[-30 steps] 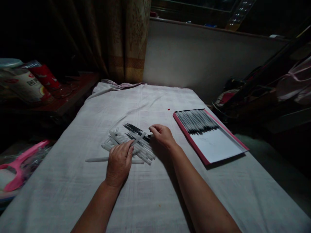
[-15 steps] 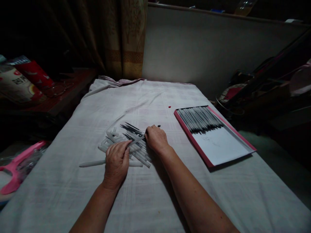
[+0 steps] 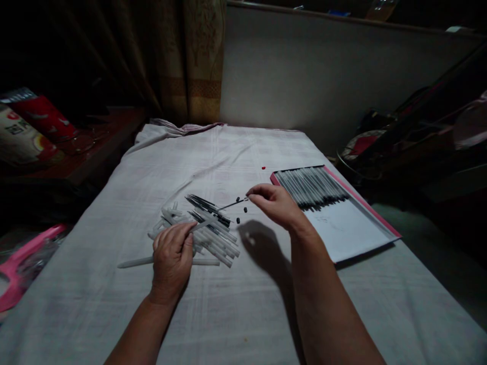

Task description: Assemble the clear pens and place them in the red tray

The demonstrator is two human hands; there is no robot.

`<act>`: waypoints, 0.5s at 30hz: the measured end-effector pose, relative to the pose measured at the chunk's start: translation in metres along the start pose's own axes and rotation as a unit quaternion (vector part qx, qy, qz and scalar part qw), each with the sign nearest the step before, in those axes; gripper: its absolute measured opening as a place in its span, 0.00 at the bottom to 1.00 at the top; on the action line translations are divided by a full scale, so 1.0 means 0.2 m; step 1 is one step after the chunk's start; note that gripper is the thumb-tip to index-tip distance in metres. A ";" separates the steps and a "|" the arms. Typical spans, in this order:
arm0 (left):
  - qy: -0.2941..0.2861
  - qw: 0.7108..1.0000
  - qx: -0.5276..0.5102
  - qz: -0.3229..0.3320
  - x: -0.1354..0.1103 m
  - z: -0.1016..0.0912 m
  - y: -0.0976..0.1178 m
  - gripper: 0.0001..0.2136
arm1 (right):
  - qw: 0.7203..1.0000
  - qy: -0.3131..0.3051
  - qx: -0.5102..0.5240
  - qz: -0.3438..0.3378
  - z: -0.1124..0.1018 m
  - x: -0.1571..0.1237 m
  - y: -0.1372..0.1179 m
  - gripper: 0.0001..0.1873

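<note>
My left hand [image 3: 173, 256] is closed on a whitish pen barrel [image 3: 204, 224], which points up and to the right. From its far end a thin dark pen refill [image 3: 233, 204] runs to the pinched fingertips of my right hand [image 3: 277, 205]. Whether the refill is still partly inside the barrel, I cannot tell. Under and beside my left hand lies a heap of whitish pen barrels [image 3: 222, 249]. Dark-tipped refills [image 3: 201, 203] lie at the heap's far side. Small black plugs [image 3: 238, 220] are scattered on the cloth between my hands.
A shallow pink-edged box [image 3: 365, 238] at the right holds a row of refills [image 3: 312, 185]. A tiny red piece [image 3: 263, 168] lies on the white cloth [image 3: 236, 314]. Left of the table are a pink plastic handle [image 3: 15, 268] and a red container [image 3: 45, 116].
My right hand has moved away from the heap to the right, drawing the dark refill out along the barrel's line. My left hand has shifted slightly left. More black plugs now show.
</note>
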State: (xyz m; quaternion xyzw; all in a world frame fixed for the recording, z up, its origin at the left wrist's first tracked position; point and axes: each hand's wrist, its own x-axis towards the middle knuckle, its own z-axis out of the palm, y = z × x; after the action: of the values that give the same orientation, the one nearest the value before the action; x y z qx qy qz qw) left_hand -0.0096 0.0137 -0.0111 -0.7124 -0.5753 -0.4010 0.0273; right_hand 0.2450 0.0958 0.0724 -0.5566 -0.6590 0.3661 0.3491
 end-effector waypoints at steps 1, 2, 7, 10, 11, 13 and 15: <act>0.000 1.000 0.000 -0.001 0.00 0.00 0.00 0.12 | 0.998 0.011 0.061 0.000 -0.04 0.00 0.01 0.07; -0.001 1.000 -0.001 -0.001 0.00 0.00 0.00 0.12 | 0.994 0.020 0.110 0.001 -0.07 0.00 0.01 0.08; -0.006 1.000 -0.006 -0.006 0.00 0.00 0.00 0.12 | 0.980 0.023 0.195 0.010 -0.13 -0.02 0.00 0.11; -0.006 1.000 -0.009 -0.002 0.01 0.00 -0.01 0.12 | 0.984 0.003 0.181 0.002 -0.10 -0.02 -0.01 0.10; -0.005 1.000 -0.008 -0.001 0.01 0.00 -0.01 0.13 | 0.984 -0.003 0.176 -0.003 -0.09 -0.02 -0.02 0.09; -0.006 1.000 -0.004 -0.002 0.01 0.00 -0.01 0.13 | 0.984 -0.013 0.176 -0.011 -0.07 -0.02 -0.03 0.09; -0.007 1.000 0.003 -0.004 0.00 0.00 -0.01 0.13 | 0.983 -0.023 0.182 -0.014 -0.06 -0.02 -0.04 0.09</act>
State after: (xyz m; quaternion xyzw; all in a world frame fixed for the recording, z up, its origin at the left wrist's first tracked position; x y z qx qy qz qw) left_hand -0.0110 0.0142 -0.0107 -0.7126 -0.5796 -0.3946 0.0239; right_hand 0.2513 0.0922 0.0854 -0.4662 -0.5970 0.4875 0.4344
